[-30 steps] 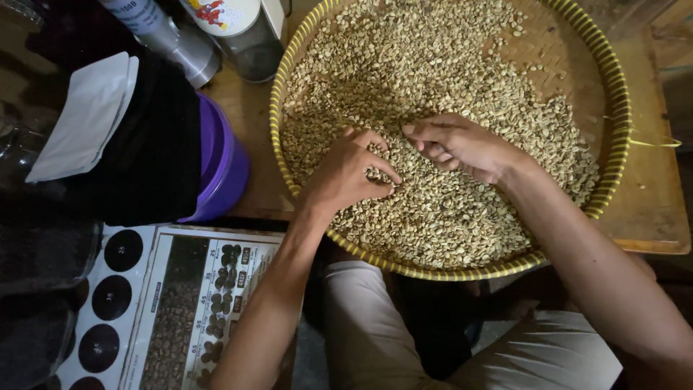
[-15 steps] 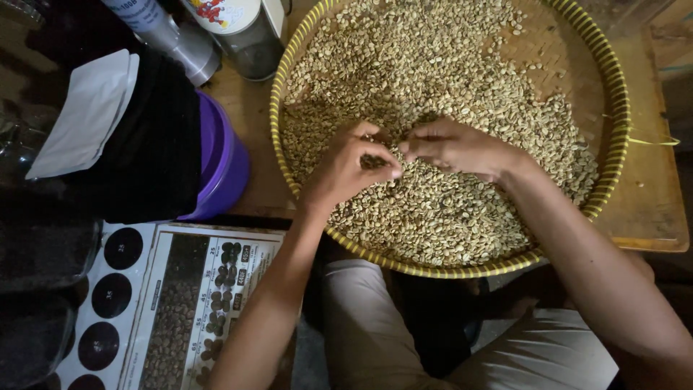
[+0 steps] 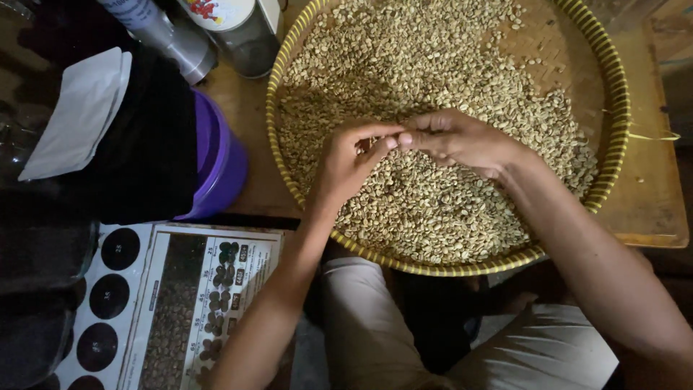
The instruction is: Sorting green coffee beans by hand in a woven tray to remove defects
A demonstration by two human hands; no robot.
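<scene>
— Both hands are meeting over the middle of the tray: the left hand (image 3: pixel 346 165) and the right hand (image 3: pixel 462 141) are bringing their fingertips together just above the beans (image 3: pixel 433 209). The fingers are curling in to a near-closed pinch, and I cannot tell whether a single bean is sitting between them; it is too small to make out.

— How should the picking be going, judging from that?

— I would say the pinch is wanting to stay light and at the tips, with the palms lifting clear so the heap beneath is not being scattered, and with one bean being taken at a time.

— And what is holding everything?

— The pale green beans are lying loose in a wide, shallow woven tray (image 3: pixel 613 115) with a yellow-striped rim; they are covering most of it, while bare weave is showing at the upper right. The tray is resting on a wooden table (image 3: pixel 650 209). Beside its left rim a purple tub (image 3: pixel 220 162) is standing, its contents being hidden by a dark cloth (image 3: pixel 148 144). Two cylindrical canisters (image 3: pixel 242 32) are standing at the top left, and a printed chart (image 3: pixel 188 303) is lying below.
</scene>
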